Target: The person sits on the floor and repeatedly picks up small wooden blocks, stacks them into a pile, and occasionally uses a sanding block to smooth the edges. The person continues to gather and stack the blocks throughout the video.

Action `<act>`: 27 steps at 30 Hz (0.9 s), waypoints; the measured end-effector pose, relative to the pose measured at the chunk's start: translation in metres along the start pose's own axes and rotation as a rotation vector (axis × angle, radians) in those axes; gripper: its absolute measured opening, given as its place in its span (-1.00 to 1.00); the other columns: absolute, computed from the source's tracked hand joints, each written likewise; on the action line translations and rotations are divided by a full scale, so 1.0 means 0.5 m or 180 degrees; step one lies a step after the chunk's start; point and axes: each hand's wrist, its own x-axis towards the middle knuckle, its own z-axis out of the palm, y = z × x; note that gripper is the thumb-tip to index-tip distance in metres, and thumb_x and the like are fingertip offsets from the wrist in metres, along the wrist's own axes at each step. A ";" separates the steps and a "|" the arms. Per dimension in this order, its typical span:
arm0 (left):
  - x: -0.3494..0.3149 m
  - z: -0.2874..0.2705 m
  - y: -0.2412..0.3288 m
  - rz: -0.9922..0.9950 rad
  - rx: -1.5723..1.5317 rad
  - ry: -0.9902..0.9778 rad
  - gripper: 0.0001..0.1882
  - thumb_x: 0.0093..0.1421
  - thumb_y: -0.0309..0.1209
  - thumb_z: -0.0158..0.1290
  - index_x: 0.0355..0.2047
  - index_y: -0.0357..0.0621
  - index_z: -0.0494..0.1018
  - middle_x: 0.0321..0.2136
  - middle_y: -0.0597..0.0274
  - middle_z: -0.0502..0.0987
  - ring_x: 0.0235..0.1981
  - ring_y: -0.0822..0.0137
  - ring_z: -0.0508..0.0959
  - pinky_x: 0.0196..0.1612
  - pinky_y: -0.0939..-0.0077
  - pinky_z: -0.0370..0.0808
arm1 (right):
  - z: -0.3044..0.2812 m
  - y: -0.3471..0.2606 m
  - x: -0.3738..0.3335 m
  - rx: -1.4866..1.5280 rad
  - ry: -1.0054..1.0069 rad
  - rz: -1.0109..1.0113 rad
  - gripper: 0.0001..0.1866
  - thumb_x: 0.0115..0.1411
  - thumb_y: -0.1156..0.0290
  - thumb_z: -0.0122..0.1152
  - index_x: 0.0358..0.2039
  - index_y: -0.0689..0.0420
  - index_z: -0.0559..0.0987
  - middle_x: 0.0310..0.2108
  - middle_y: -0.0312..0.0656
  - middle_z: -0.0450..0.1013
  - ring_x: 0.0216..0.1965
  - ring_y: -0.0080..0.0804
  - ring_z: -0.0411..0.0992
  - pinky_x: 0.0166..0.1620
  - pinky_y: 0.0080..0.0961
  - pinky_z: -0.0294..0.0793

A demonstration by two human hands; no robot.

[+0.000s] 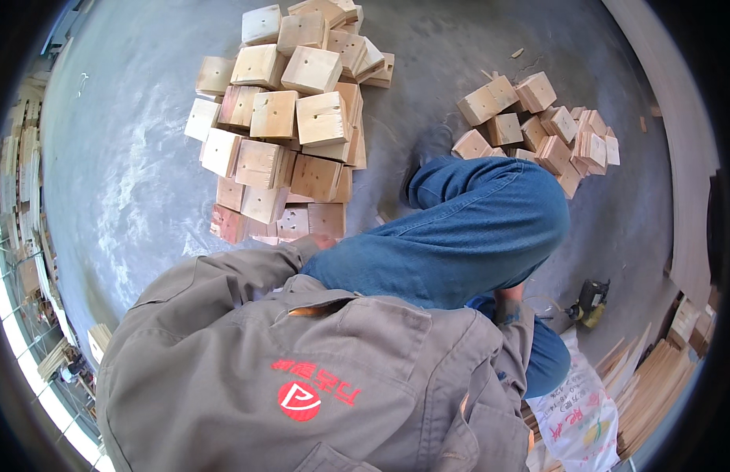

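A large pile of wooden blocks [273, 116] sits left, the left hand [324, 241] at its near edge. The right hand [510, 293] partly shows beside the leg [459, 236]; neither grip can be told. A smaller pile [553, 155] lies right.

Taupe jacket [247, 358], red emblem [299, 402], blue jeans [451, 240]

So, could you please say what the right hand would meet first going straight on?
Probably the bent leg in jeans, which partly hides the right hand; depth is unclear, it might pass beneath.
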 end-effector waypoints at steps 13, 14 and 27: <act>-0.019 0.066 -0.117 -0.1089 0.1275 0.0445 -0.32 0.24 0.00 -0.01 0.25 -0.15 0.27 0.17 -0.23 0.45 0.23 -0.13 0.43 0.25 0.04 0.39 | -0.004 0.011 -0.003 -0.0047 -0.0073 -0.0070 -0.57 0.34 0.34 0.17 0.16 0.25 0.49 0.17 -0.04 0.49 0.16 -0.26 0.45 0.15 -0.34 0.41; -0.018 0.061 -0.117 -0.1097 0.1323 0.0480 -0.31 0.23 0.00 -0.01 0.25 -0.15 0.26 0.17 -0.23 0.45 0.22 -0.13 0.44 0.25 0.05 0.39 | -0.004 0.010 0.002 -0.0045 -0.0067 -0.0085 -0.57 0.34 0.34 0.17 0.16 0.25 0.49 0.17 -0.04 0.49 0.16 -0.26 0.45 0.15 -0.34 0.41; -0.041 0.011 -0.075 -0.1068 0.1366 0.0195 -0.34 0.22 -0.05 0.01 0.27 -0.09 0.30 0.08 -0.15 0.53 0.15 -0.11 0.49 0.21 0.05 0.41 | -0.003 0.017 -0.004 -0.0017 -0.0020 -0.0192 -0.56 0.34 0.33 0.18 0.17 0.25 0.48 0.17 -0.03 0.48 0.16 -0.27 0.45 0.14 -0.35 0.41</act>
